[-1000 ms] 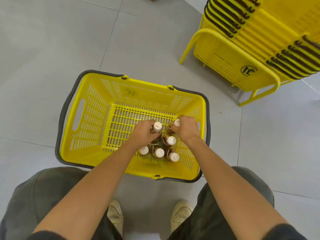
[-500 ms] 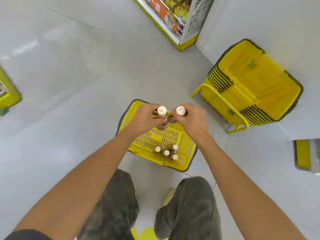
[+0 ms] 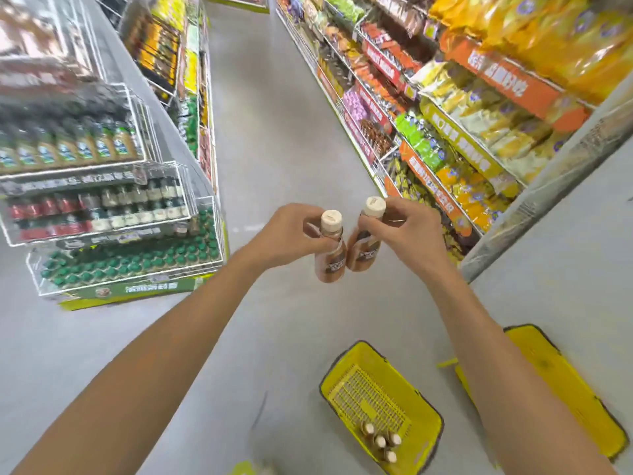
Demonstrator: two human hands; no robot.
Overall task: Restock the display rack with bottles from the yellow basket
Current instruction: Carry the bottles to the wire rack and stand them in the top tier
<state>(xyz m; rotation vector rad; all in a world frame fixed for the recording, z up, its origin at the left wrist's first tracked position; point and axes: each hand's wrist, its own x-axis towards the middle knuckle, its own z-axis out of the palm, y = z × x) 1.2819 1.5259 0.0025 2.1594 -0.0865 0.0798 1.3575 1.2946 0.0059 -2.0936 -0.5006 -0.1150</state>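
My left hand (image 3: 291, 234) grips a brown bottle with a cream cap (image 3: 330, 250) by its neck. A second brown bottle (image 3: 364, 245) hangs from my right hand (image 3: 402, 228), held just under its cap. The two bottles touch side by side, high above the grey floor. The yellow basket (image 3: 424, 419) sits on the floor at lower right with several cream-capped bottles (image 3: 380, 440) in its near corner. The wire display rack (image 3: 113, 214), filled with rows of bottles, stands at the left, away from both hands.
A stack of yellow baskets (image 3: 568, 389) stands to the right of the basket. Snack shelves (image 3: 462, 114) line the right side of the aisle, ending in a grey end panel (image 3: 548, 180). More shelving (image 3: 191, 80) runs behind the rack. Open aisle floor (image 3: 274, 132) lies ahead.
Both hands have lifted one bottle each out of the basket. My view has swung up from the basket to the aisle, so the rack and shelves have come into sight.
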